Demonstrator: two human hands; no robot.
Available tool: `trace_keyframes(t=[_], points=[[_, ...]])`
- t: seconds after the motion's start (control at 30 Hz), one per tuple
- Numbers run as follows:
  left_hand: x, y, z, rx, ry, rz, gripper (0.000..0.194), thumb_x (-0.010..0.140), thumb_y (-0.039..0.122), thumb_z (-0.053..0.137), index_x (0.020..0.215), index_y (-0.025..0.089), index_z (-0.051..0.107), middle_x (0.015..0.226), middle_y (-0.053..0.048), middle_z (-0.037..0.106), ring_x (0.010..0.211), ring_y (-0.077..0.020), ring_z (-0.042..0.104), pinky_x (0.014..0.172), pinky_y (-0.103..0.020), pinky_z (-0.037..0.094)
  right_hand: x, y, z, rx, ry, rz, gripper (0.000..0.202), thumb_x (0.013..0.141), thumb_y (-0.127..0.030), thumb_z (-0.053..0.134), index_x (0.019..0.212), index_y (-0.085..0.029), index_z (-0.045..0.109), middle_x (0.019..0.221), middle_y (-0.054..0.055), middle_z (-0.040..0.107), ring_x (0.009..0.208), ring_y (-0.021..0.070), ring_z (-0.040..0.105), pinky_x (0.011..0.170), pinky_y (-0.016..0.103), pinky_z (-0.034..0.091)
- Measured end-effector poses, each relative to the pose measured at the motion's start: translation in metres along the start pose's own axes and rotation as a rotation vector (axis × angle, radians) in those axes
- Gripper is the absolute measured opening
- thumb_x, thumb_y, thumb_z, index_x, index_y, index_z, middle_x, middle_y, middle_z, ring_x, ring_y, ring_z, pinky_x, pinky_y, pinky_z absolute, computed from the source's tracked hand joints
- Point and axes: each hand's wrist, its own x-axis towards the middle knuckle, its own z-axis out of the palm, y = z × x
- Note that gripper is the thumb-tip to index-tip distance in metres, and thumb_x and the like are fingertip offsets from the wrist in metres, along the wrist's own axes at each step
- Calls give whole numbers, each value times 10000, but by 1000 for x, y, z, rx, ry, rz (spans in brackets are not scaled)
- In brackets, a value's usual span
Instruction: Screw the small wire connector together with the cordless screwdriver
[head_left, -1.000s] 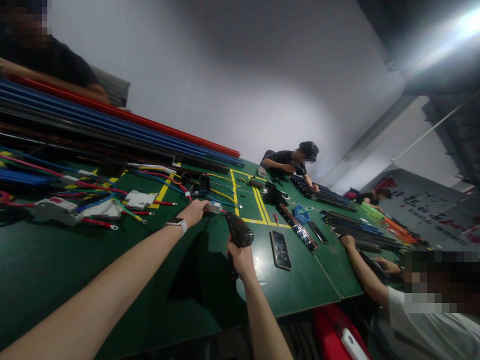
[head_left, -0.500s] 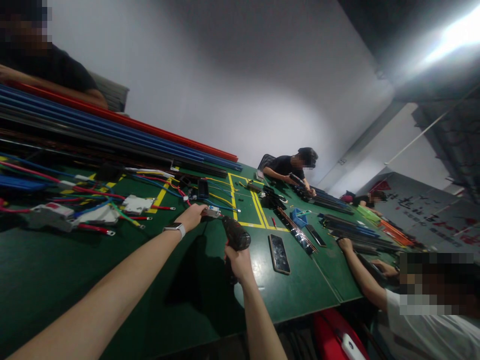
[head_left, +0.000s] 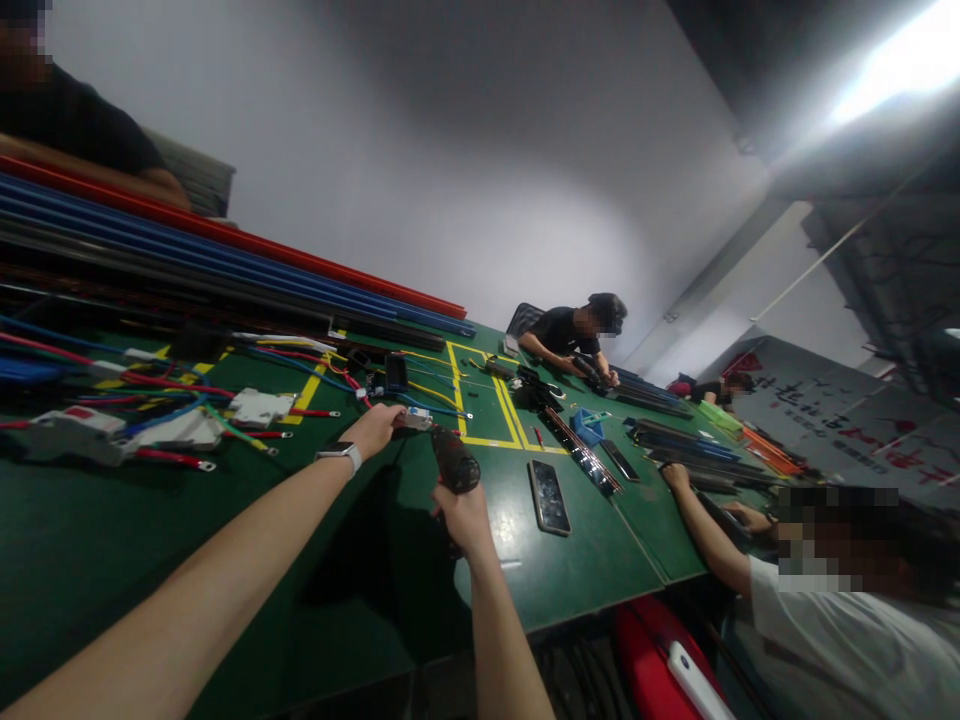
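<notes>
A white block (head_left: 417, 418) is pinched in the left hand (head_left: 377, 430), and a drill (head_left: 456, 465) is gripped in the closed right hand (head_left: 466, 515), its nose turned toward the block. Both hands are held over a green table (head_left: 592, 560), where wired blocks (head_left: 259, 406) are spread left of them and a phone (head_left: 550, 498) is laid to their right. Beyond them, a pale wall (head_left: 435, 180) is seen.
</notes>
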Motion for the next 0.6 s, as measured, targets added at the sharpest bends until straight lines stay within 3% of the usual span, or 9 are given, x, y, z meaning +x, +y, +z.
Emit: trace_keyframes(t=[0.6], points=[[0, 0, 3, 15, 3, -29, 350, 887, 190, 464, 1180, 186, 654, 1014, -122, 670, 982, -219, 643, 939, -311, 472, -2, -2, 3, 17, 0, 1, 85, 707, -216, 562, 776, -201, 609, 566, -21, 603, 526, 157, 584, 532, 239, 431]])
